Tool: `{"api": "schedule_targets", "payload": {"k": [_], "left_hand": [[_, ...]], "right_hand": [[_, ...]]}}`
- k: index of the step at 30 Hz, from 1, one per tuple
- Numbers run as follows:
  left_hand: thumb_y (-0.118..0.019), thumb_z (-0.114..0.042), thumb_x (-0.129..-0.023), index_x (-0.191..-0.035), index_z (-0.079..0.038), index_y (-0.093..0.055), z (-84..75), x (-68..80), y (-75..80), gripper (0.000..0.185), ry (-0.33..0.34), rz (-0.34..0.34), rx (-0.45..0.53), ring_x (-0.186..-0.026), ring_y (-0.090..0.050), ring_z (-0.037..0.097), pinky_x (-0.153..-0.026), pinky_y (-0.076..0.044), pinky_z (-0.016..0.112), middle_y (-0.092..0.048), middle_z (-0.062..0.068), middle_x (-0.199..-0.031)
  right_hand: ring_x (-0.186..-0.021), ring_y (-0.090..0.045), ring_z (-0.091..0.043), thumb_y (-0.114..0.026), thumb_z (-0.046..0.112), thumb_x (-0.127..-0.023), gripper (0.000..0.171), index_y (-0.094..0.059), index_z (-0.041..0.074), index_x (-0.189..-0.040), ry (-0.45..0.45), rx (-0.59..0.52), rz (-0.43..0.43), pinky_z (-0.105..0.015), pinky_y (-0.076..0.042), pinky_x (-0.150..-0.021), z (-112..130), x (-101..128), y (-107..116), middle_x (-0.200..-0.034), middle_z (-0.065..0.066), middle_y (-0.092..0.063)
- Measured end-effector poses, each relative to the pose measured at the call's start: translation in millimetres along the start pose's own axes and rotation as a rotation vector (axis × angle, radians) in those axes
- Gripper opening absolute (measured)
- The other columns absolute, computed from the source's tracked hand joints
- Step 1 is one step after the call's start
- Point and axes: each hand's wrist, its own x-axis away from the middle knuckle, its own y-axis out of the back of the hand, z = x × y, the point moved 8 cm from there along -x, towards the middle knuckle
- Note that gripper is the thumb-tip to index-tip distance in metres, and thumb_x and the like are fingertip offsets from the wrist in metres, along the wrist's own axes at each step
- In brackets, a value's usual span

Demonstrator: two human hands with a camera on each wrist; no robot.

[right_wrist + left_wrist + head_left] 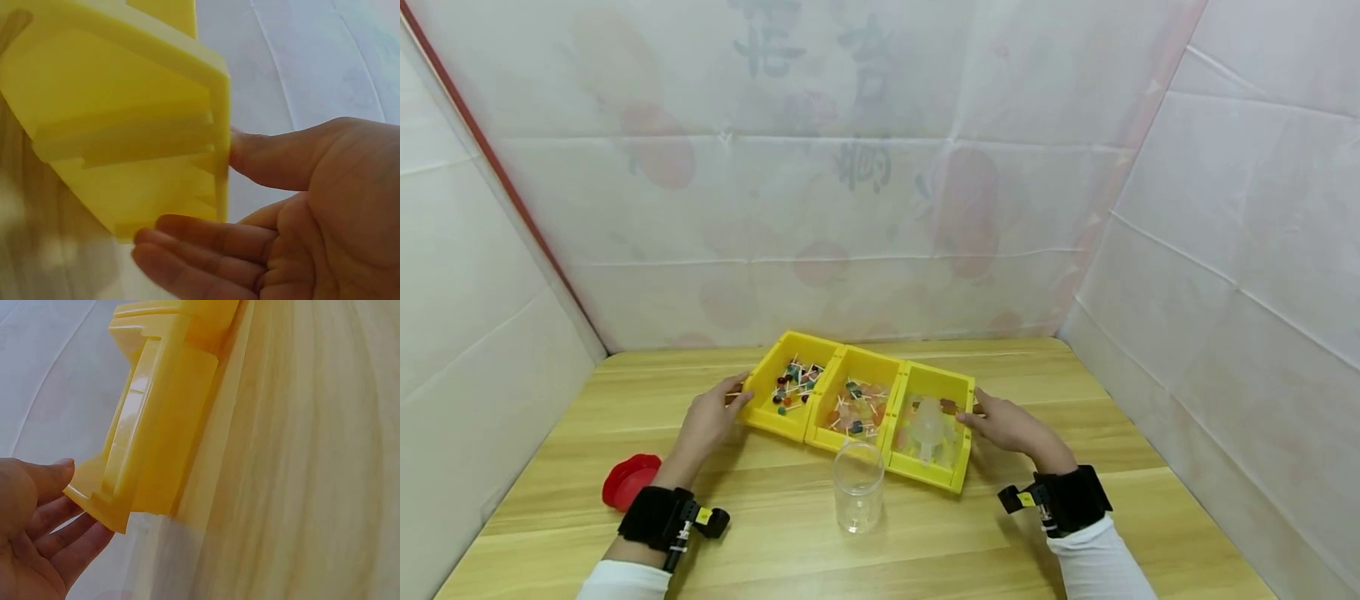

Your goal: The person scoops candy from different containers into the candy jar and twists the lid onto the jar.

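Note:
Three yellow bins stand joined in a row on the wooden table (1075, 400). The left bin (771, 423) holds small lollipops (793, 385), the middle bin (841, 442) holds pale sweets, and the right bin (925, 475) holds a translucent white plastic piece (927, 425). My left hand (730, 402) touches the left bin's outer side with fairly straight fingers. In the left wrist view the left hand (59, 512) meets the corner of the bin (156, 425). My right hand (976, 417) rests against the right bin's outer side. In the right wrist view the right hand (206, 206) is flat, its thumb on the rim of the bin (125, 137).
A clear plastic jar (858, 487) without a lid stands just in front of the middle bin. A red lid (628, 479) lies at the table's left, beside my left wrist. White sheeted walls close in the back and both sides.

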Motion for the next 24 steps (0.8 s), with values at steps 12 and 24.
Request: {"api": "schedule_targets", "payload": {"k": [12, 24], "left_hand": [[-0.055, -0.022, -0.102, -0.142, -0.001, -0.050, 11.8, -10.7, 3.0, 0.045, -0.008, 0.040, 0.034, -0.076, -0.060, 0.023, -0.056, -0.045, 0.028, -0.064, 0.024, -0.116], [-0.055, -0.026, -0.101, -0.142, -0.005, -0.051, 29.2, -13.9, -0.2, 0.045, 0.052, 0.121, 0.222, -0.085, -0.067, 0.024, -0.065, -0.057, 0.028, -0.062, 0.027, -0.119]], "right_hand": [[-0.115, -0.059, -0.035, -0.048, 0.040, -0.103, 0.082, -0.003, -0.005, -0.154, -0.047, -0.323, -0.080, -0.044, -0.052, -0.090, -1.9, 2.9, -10.5, -0.141, -0.034, -0.043], [-0.121, -0.053, -0.042, -0.047, 0.024, -0.105, 0.071, -0.003, 0.001, -0.156, -0.073, -0.597, -0.140, -0.042, -0.054, -0.088, -3.8, 4.4, -19.0, -0.142, -0.035, -0.039]]}}
